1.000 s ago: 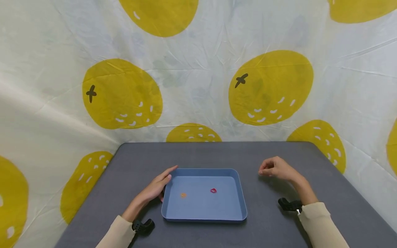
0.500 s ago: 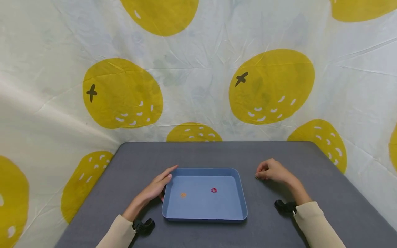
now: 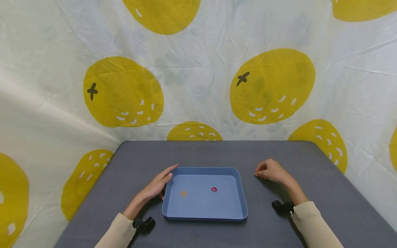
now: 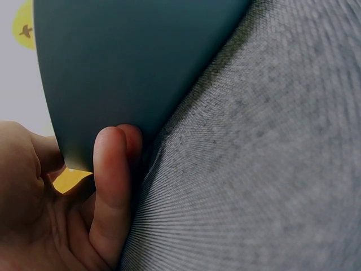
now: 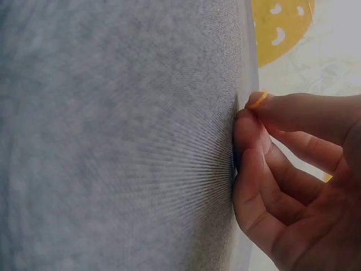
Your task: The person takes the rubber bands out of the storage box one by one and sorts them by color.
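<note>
A shallow blue tray [image 3: 204, 206] lies on the table, holding a small orange rubber band [image 3: 183, 194] on its left side and a red one [image 3: 214, 189] right of its middle. My left hand [image 3: 156, 186] grips the tray's left edge near the far corner; in the left wrist view its fingers [image 4: 110, 169] lie against the outer wall. Right of the tray, my right hand [image 3: 271, 171] is low over the table with curled fingers. Between its thumb and fingertips it pinches a thin yellow-orange rubber band [image 5: 259, 100], mostly hidden by the fingers.
The dark grey cloth-covered table [image 3: 198, 155] reaches back to a white curtain [image 3: 198, 86] printed with yellow fruit. A black wrist camera [image 3: 144, 225] sits on the left wrist and another black camera [image 3: 282, 206] on the right.
My right hand has moved slightly left and toward me, its fingertips now down near the table. My left hand and the tray have stayed in place.
</note>
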Available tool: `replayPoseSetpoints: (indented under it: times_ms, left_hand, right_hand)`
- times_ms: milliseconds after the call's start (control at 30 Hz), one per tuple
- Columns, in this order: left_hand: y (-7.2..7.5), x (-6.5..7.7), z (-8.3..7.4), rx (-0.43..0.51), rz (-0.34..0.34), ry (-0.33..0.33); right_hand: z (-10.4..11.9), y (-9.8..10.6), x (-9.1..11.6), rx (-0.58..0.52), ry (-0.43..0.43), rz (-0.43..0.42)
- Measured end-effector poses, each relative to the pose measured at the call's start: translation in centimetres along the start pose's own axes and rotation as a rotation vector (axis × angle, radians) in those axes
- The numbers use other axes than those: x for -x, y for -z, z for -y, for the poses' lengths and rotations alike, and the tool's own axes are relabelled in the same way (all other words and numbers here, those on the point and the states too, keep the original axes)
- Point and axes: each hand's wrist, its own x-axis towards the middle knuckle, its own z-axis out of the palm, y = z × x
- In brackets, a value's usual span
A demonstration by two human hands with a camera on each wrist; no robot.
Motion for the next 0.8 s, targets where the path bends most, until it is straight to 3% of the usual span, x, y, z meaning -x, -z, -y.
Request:
replayPoseSetpoints:
  times_ms: [800]
  left_hand:
    - [-0.02, -0.05, -0.10, -0.010, -0.009, -0.007]
  right_hand:
    - [0.34, 0.51, -0.11, -0.062, 0.017, 0.040]
